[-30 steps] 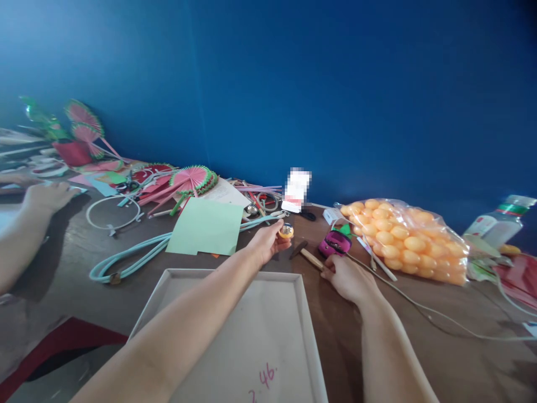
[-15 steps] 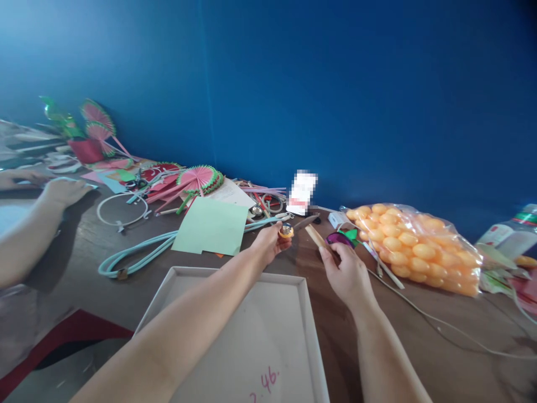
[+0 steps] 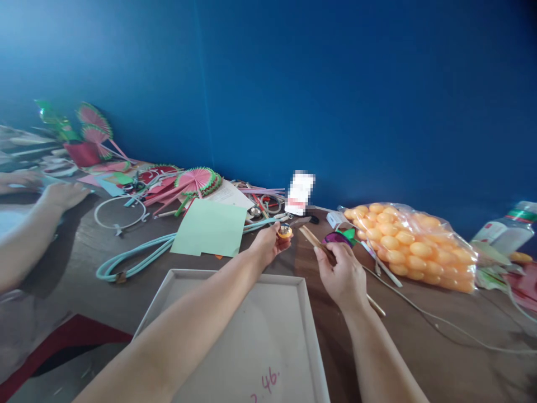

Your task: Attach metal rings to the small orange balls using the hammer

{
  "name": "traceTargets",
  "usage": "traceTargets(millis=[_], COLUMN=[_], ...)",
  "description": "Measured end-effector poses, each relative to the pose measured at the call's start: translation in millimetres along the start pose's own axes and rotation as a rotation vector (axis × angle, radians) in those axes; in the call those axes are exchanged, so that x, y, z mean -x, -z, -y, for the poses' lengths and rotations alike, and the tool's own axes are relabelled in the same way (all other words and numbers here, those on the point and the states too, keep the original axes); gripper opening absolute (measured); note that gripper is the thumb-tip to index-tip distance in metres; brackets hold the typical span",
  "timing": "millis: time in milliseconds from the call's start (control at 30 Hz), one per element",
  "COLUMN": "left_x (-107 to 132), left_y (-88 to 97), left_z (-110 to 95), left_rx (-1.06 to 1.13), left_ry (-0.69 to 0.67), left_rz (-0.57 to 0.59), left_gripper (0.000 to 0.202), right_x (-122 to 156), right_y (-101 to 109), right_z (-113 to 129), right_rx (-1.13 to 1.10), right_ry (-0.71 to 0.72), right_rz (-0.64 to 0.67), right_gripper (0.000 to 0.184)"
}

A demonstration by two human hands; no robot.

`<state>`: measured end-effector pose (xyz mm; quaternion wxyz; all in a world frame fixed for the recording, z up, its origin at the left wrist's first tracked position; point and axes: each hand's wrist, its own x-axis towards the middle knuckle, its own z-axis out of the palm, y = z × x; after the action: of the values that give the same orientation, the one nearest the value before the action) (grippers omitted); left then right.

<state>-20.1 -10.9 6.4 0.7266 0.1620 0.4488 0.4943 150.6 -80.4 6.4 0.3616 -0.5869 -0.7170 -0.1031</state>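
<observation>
The left hand (image 3: 264, 246) is just past the far edge of the tray (image 3: 235, 274). Its fingers are pinched shut around a small orange ball (image 3: 285, 231) with something shiny on top. The ball is held up off the table (image 3: 419, 352), just past the tray's far right corner.

The right hand (image 3: 342, 274) is to the right of that same corner. It is curled shut around the wooden handle of a little hammer (image 3: 309, 235). The hammer is long and thin, and it slants. The tail of the handle sticks out below the hand, to the right of the tray. The dark head end points up and left, toward the ball. The head is very near the ball, but I cannot tell if they touch. The left hand has the ball. The right hand is a bit apart from it, and the hammer reaches across the gap.

Farther right of the tray lies a big clear bag of orange balls (image 3: 411, 246). Past the tray's far left side lie a green paper (image 3: 210, 228) and a light blue hose (image 3: 138, 254). Far left of the tray, another person's hand (image 3: 62, 193) rests on the table.
</observation>
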Motion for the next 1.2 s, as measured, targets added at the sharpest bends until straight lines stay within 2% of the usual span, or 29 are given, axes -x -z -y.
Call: traceTargets(millis=[67,233,400,567,700,867,1033,1200], left_x=[0.3,2.9,2.7,4.2,5.6,3.4,3.5,4.5], left_y=[-0.1,-0.8,-0.3,-0.9,-1.1,-0.1,-0.5,-1.2], left_z=[-0.1,-0.8,-0.5,-0.7,-0.8,-0.4,0.3,0.4], left_rx=[0.01,0.014,0.023,0.021,0.017,0.027,0.023,0.024], left_ry=[0.001,0.013,-0.001,0.007,-0.005,0.003,-0.018,-0.021], left_rz=[-0.001,-0.024,-0.002,-0.008,0.005,0.001,0.006,-0.021], left_gripper=[0.026,0.028,0.027,0.029,0.028,0.028,0.027,0.025], right_x=[-0.2,-0.3,-1.3,-0.9,-0.8,-0.7,-1.2,-0.8], right_y=[0.2,0.5,1.5,2.2,3.0,2.6,1.7,1.2], right_z=[0.0,-1.1,-2.7,-2.6,-2.5,-2.9,-3.4,-2.2], right_rx=[-0.01,0.038,-0.005,0.036,-0.008,0.049,-0.021,0.019], right_ry=[0.003,-0.003,0.018,0.017,0.013,-0.001,0.025,0.025], right_rz=[-0.028,0.037,-0.04,0.026,-0.004,0.035,-0.021,0.027], right_gripper=[0.023,0.023,0.022,0.02,0.021,0.021,0.021,0.02])
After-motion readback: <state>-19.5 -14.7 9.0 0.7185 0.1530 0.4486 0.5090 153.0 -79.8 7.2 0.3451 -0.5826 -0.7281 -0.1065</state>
